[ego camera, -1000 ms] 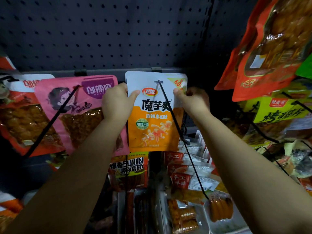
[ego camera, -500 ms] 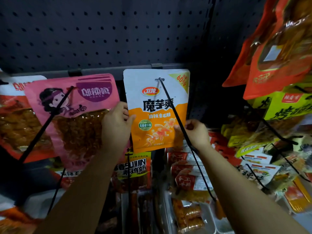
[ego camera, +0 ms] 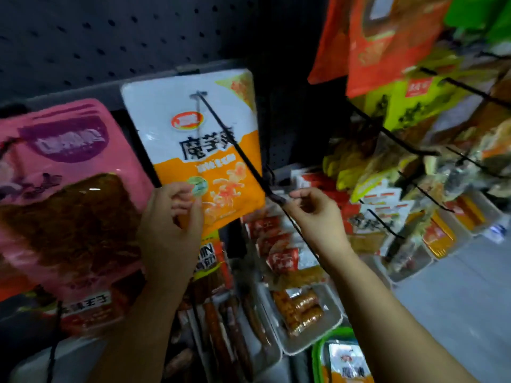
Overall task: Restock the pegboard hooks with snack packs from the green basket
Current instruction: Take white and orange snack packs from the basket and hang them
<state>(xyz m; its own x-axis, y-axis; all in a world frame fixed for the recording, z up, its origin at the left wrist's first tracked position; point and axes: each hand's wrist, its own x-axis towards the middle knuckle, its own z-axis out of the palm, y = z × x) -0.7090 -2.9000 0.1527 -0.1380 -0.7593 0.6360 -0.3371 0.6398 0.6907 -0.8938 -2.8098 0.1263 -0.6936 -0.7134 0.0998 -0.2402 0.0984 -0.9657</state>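
A white and orange snack pack (ego camera: 193, 139) hangs on a long black hook (ego camera: 235, 145) against the dark pegboard (ego camera: 110, 37). My left hand (ego camera: 171, 230) is at the pack's lower left corner, thumb and fingertips pinched on it. My right hand (ego camera: 315, 217) is just right of the pack beside the hook's shaft, fingers loosely apart and holding nothing. The green basket (ego camera: 318, 352) shows at the bottom edge with another white and orange pack (ego camera: 345, 360) inside; most of the basket is out of frame.
A pink pack (ego camera: 69, 175) hangs to the left, overlapping the orange one's edge. Red and yellow packs (ego camera: 387, 51) hang on hooks at the upper right. White trays of sausages and small packs (ego camera: 301, 308) sit below. Grey floor (ego camera: 456, 299) lies at the right.
Both hands have slid down the hung pack. The right hand has let go of it and now sits by the hook. The view has tilted, and the green basket has come into sight.
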